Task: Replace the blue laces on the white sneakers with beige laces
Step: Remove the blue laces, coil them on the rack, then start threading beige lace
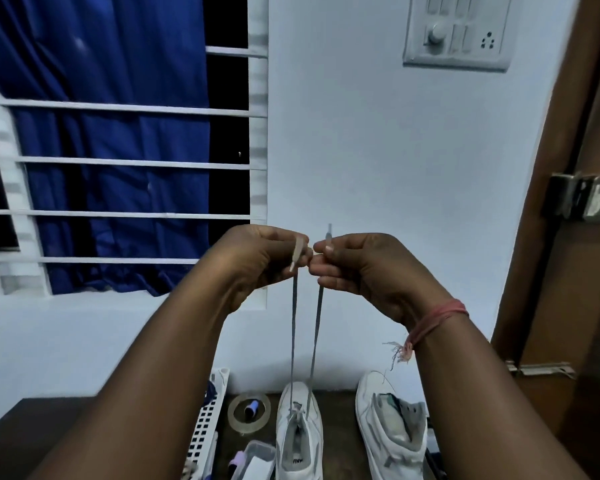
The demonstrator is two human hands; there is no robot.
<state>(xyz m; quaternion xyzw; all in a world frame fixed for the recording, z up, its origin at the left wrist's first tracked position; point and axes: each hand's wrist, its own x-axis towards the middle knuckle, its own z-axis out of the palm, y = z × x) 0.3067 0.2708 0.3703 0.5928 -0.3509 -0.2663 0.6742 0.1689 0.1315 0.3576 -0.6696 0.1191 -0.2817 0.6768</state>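
Two white sneakers stand on the dark table, toes toward the wall. The left sneaker [299,431] has a pale beige lace [293,341] threaded through its lowest eyelets, and both strands run straight up from it. My left hand [257,261] pinches the left strand's end high above the shoe. My right hand [357,265] pinches the right strand, whose tip sticks up past my fingers. Both hands are level and nearly touch. The right sneaker [392,434] has no lace in view.
A white perforated basket [208,431] stands at the left of the shoes, with a roll of clear tape [249,412] and a clear plastic box [257,459] beside it. A barred window with a blue curtain [111,133] is at the left, a wooden door [575,237] at the right.
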